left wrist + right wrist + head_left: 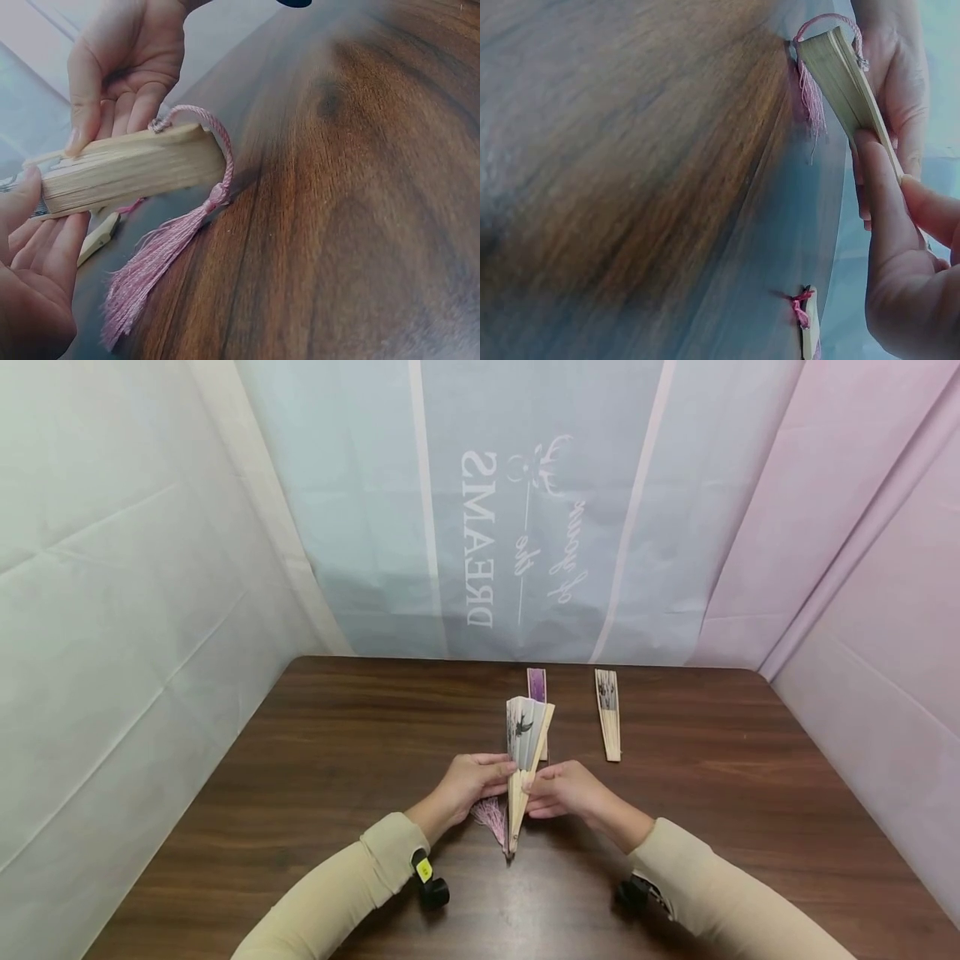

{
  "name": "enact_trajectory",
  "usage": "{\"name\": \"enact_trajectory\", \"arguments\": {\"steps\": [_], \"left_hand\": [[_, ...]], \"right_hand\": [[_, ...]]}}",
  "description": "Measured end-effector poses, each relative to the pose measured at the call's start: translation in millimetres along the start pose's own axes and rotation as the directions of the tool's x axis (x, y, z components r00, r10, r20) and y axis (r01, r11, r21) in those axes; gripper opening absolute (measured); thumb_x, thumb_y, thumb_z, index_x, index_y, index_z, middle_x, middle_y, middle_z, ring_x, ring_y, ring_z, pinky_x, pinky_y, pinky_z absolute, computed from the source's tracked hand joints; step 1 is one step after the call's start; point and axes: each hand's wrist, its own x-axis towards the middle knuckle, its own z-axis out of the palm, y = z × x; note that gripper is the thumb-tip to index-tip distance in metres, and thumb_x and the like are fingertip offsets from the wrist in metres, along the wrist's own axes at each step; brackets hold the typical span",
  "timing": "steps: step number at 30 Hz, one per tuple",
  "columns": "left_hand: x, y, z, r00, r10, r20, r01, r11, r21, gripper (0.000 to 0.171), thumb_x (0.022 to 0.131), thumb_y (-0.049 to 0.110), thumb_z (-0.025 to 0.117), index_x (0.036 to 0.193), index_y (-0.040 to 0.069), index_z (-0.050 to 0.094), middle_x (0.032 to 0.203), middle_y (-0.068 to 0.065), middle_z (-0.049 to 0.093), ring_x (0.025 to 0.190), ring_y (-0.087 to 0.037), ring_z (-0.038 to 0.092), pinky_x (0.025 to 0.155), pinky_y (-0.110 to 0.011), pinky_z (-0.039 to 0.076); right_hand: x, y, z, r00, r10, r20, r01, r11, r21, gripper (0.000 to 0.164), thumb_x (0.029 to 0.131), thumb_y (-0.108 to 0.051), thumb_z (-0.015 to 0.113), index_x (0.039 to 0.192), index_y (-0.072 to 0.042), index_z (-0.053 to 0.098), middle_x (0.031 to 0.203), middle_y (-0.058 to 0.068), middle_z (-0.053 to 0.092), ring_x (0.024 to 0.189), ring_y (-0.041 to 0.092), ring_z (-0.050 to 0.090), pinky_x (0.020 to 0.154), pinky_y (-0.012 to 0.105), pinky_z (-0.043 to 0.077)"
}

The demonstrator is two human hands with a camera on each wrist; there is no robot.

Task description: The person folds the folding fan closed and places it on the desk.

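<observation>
Both hands hold a folding fan (523, 739) over the middle of the table, its ribs slightly spread and its narrow pivot end pointing toward the person. It has pale wooden sticks and a light grey leaf with a dark printed design. My left hand (471, 783) pinches the left side, thumb on top. On the other side, my right hand (573, 795) pinches the right outer stick between thumb and fingers. From the pivot end hangs a pink tassel (161, 262) on a twisted cord loop, seen clearly in the left wrist view.
A folded purple fan (537, 683) lies just beyond the held one, which partly hides it. To the right lies another folded fan (609, 718) with a grey leaf. The dark wooden table (720, 810) ends at a printed fabric backdrop (517, 527).
</observation>
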Motion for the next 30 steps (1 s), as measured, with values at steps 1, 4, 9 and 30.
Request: {"name": "enact_trajectory", "arguments": {"steps": [1,4,9,30], "left_hand": [[0.0,-0.1,0.3,1.0,0.0,-0.001,0.0,1.0,0.001,0.039,0.09,0.008,0.072,0.124,-0.011,0.062,0.115,-0.026,0.07,0.088,-0.016,0.074,0.085,-0.032,0.063],[0.6,-1.1,1.0,1.0,-0.005,-0.006,0.005,1.0,-0.001,0.039,0.09,0.007,0.072,0.124,-0.011,0.062,0.116,-0.026,0.07,0.087,-0.015,0.074,0.084,-0.031,0.063],[1.2,-1.2,1.9,1.0,-0.01,-0.009,0.01,1.0,-0.002,0.039,0.09,0.007,0.073,0.123,-0.011,0.063,0.116,-0.025,0.07,0.087,-0.014,0.074,0.083,-0.029,0.063],[4.4,-2.1,3.4,1.0,-0.007,0.002,0.007,0.999,0.037,0.039,0.089,0.008,0.074,0.122,-0.01,0.065,0.116,-0.025,0.07,0.091,-0.017,0.074,0.083,-0.031,0.063]], "right_hand": [[0.0,0.3,-0.2,1.0,0.001,0.002,-0.001,1.0,-0.001,0.023,0.095,-0.005,0.059,0.106,0.016,0.063,0.091,0.02,0.075,0.078,0.018,0.073,0.078,0.038,0.065],[0.4,0.8,-0.5,1.0,0.002,0.01,-0.002,1.0,-0.007,0.025,0.095,-0.005,0.06,0.108,0.016,0.062,0.094,0.023,0.075,0.079,0.018,0.073,0.079,0.039,0.065],[1.1,-1.8,-1.4,1.0,-0.001,0.009,0.001,0.999,-0.042,0.025,0.095,-0.005,0.062,0.107,0.017,0.064,0.095,0.027,0.074,0.078,0.019,0.074,0.079,0.04,0.065],[3.9,-7.4,-2.7,1.0,-0.004,0.004,0.004,0.993,-0.122,0.026,0.094,-0.007,0.065,0.106,0.016,0.067,0.091,0.027,0.074,0.076,0.024,0.076,0.075,0.038,0.066]]}}
